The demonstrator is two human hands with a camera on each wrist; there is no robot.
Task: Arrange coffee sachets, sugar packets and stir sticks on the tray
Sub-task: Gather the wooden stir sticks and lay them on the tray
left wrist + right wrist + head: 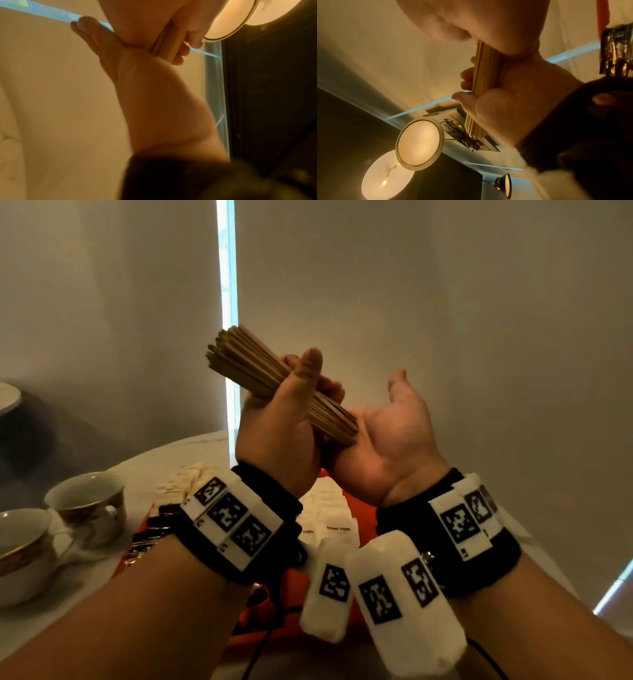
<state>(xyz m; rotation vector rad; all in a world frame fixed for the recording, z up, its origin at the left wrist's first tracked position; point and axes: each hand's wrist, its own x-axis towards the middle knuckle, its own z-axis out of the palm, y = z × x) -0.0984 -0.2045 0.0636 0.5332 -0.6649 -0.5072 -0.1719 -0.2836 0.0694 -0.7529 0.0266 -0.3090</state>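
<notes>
My left hand (pixel 291 405) grips a thick bundle of wooden stir sticks (pixel 246 361) around its middle and holds it slanted in the air, top end pointing up and left. The bundle's lower end lies in the palm of my right hand (pixel 390 436), thumb standing free. In the right wrist view the right hand's fingers (pixel 465 75) curl behind the stir sticks (pixel 486 81). The left wrist view shows the stir sticks (pixel 164 46) between both hands. Below lies an orange tray (pixel 291 590) with white sugar packets (pixel 329 515) and dark coffee sachets (pixel 150 539).
Two gold-rimmed teacups (pixel 89 501) (pixel 20 549) stand on the white table (pixel 191 450) left of the tray. A pale loose pile (pixel 185 477) lies behind the tray. My wrist bands and their cables hang over the tray's near part.
</notes>
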